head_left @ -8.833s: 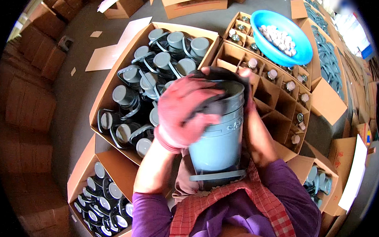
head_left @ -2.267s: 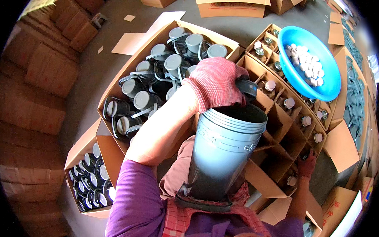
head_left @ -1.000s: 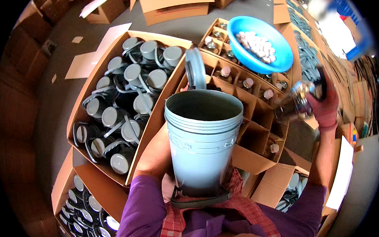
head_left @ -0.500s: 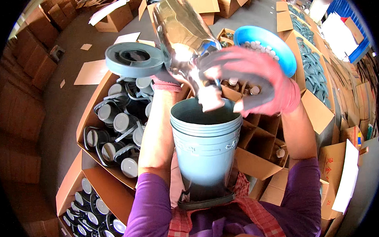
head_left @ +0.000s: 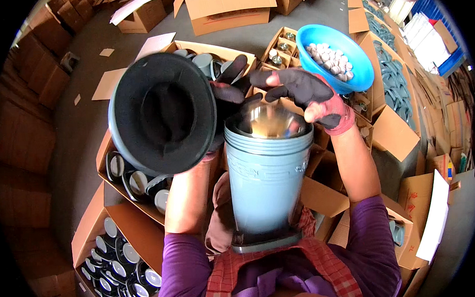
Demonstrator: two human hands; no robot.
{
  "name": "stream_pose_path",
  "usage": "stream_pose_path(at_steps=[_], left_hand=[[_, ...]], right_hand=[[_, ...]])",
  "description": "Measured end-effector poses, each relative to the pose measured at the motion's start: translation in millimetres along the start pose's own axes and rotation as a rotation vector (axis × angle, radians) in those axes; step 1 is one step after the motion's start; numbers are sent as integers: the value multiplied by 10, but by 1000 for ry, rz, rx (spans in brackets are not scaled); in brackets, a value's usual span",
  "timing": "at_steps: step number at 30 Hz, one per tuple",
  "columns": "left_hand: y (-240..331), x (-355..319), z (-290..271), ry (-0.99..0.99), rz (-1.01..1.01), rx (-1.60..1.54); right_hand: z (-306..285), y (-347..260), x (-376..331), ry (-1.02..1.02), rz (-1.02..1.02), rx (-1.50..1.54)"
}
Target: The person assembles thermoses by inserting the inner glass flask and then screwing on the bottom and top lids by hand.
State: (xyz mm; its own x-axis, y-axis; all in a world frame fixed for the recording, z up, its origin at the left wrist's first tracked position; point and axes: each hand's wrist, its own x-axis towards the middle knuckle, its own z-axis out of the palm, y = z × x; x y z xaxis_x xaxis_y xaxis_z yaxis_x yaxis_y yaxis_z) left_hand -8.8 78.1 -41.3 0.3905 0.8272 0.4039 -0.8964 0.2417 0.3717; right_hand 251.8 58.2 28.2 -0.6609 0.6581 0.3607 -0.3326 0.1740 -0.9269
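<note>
Head view: left hand [head_left: 227,99] has its grip on the lid [head_left: 163,112]; right hand [head_left: 315,93], grip wide, is near the bottle [head_left: 270,125]. Keep it centred in the blue bucket [head_left: 267,189].

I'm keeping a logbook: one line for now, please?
left hand: holds lid | right hand: open, near container | bottle: in container

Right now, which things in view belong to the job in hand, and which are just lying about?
In use:
blue-grey container, mouth up
shiny vessel, blurred, in its mouth
black-lined lid-like part, at the left hand, grip hidden
right hand, open, near the vessel

Lying about, apparently:
flat cardboard piece, upper left
small pale scrap
white sheet, right
</note>
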Motion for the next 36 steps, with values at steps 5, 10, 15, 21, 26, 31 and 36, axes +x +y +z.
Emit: stream_pose_path(at_steps=[5, 10, 15, 21, 26, 31, 36], left_hand=[[146, -12, 119, -5, 83, 56], [243, 29, 261, 469, 572, 569], [80, -98, 476, 400, 750, 966], [-166, -68, 749, -112, 392, 1342], [-76, 113, 846, -387, 373, 1290], [-57, 218, 826, -553, 405, 1296], [94, 131, 923, -650, 322, 1504]], right_hand=[[135, -181, 37, -54, 275, -65], [349, -338, 179, -108, 295, -606], [292, -293, 63, 387, 265, -264], [383, 439, -113, 488, -95, 413], [299, 657, -202, 643, -333, -29], [279, 587, -193, 510, -461, -62], [390, 361, -377, 543, -398, -404]])
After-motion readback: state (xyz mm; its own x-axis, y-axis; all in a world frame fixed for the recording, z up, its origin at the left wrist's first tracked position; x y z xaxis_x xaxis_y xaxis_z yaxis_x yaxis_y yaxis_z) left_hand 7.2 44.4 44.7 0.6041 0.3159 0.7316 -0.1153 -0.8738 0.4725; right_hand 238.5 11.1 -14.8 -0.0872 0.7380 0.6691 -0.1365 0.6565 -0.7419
